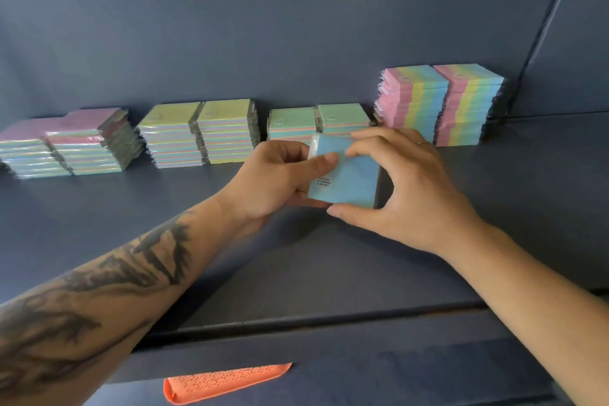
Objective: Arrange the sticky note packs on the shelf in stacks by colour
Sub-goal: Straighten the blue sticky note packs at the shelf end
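1. One blue sticky note pack is held above the middle of the dark shelf, clear of the stacks.
2. The left hand grips its left edge, thumb across the face.
3. The right hand pinches it, fingers curled on the top corner and thumb under the bottom edge.
4. Eight stacks line the shelf's back edge in pairs: two pink-topped stacks at the left end, two yellow-green-topped stacks, two short green-topped stacks, two tall rainbow-striped stacks by the right corner.
5. One orange perforated object shows below the shelf's front edge.
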Demonstrator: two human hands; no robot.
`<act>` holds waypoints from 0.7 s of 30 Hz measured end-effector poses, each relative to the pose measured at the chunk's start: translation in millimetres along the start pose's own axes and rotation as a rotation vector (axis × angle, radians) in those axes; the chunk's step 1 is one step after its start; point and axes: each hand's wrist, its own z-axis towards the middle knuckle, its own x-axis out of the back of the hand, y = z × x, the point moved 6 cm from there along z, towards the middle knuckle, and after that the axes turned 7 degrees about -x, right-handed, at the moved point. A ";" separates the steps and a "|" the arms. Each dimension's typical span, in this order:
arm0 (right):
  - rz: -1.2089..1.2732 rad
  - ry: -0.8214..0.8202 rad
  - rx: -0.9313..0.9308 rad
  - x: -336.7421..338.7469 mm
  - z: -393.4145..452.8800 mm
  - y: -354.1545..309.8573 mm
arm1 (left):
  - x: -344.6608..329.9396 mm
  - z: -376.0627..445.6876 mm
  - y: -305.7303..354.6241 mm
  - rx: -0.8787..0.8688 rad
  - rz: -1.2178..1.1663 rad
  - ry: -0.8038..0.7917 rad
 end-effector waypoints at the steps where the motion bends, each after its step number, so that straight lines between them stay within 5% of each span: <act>1: -0.023 0.002 0.037 -0.5 1.2 -5.1 | -0.9 -3.5 3.3 0.006 0.012 -0.006; 5: -0.013 -0.028 0.109 -3.1 4.6 -24.3 | 16.5 -30.4 19.2 -0.087 0.290 -0.058; 9: -0.005 -0.088 0.152 -21.0 14.6 -63.5 | 73.3 -80.0 35.2 -0.250 0.984 -0.030; 13: -0.011 -0.146 0.169 -55.6 33.8 -132.1 | 145.4 -130.6 39.8 -0.080 1.460 -0.015; 21: -0.007 -0.334 0.181 -172.8 83.2 -297.1 | 341.9 -239.7 34.4 0.192 1.647 0.057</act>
